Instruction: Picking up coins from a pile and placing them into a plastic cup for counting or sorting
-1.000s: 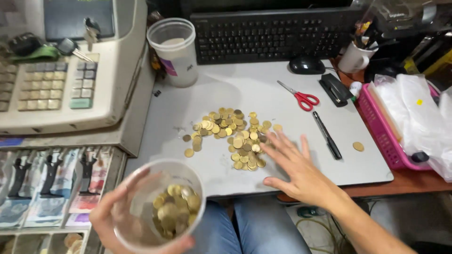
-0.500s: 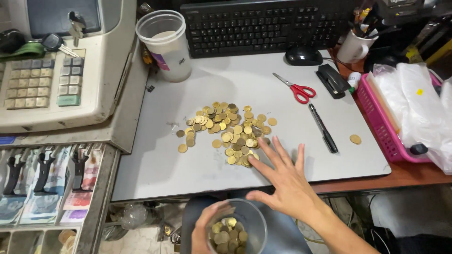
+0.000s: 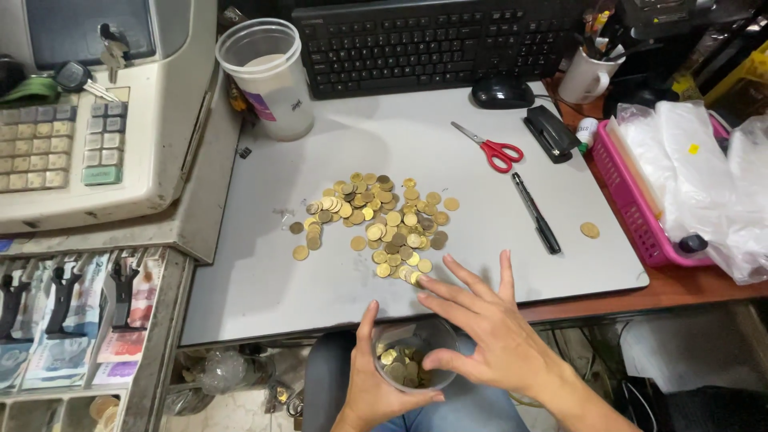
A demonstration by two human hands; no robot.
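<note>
Since the earlier frame the right hand (image 3: 488,324) has drawn back from the coin pile (image 3: 376,222) to the near edge of the worktop (image 3: 352,144), fingers spread flat, fingertips touching the nearest coins. The left hand (image 3: 376,384) is wrapped around a clear plastic cup (image 3: 414,352), thumb up along its side, holding it just below the worktop edge above the person's lap; the cup contains gold-coloured coins. The right wrist angles in from lower right. A black pen (image 3: 536,213), red-handled scissors (image 3: 490,146) and one stray coin (image 3: 590,230) lie well apart to the right.
</note>
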